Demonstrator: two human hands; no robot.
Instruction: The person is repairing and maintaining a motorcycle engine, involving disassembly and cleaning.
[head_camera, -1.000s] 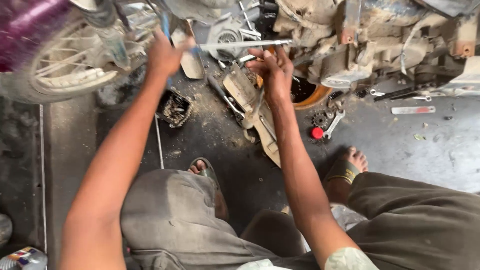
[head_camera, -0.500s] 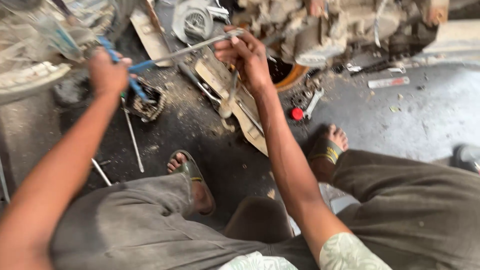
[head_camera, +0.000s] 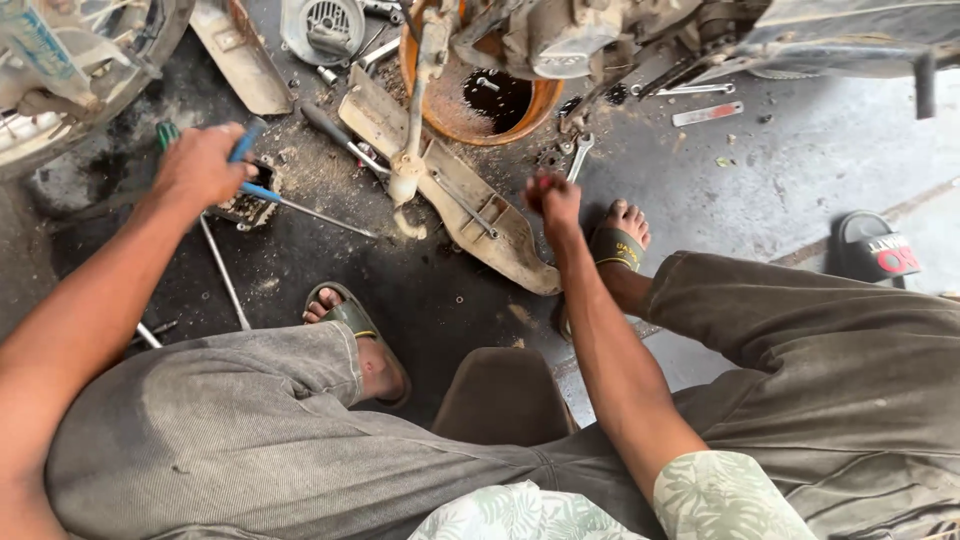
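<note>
1. Left hand (head_camera: 200, 165), upper left of frame: closed around a blue-handled screwdriver (head_camera: 290, 203), shaft slanting down-right over the oily floor (head_camera: 420, 300).
2. Right hand (head_camera: 553, 197), centre: fingers curled on something small and red; cannot tell what.
3. Judged step: picking up tools beside the engine (head_camera: 560, 35); next calls for steering the tip up to a fastener.
4. Counted: one screwdriver held, one orange basin (head_camera: 430, 110), one wrench (head_camera: 578, 155), two sandalled feet, one loose slipper (head_camera: 875, 245).
</note>
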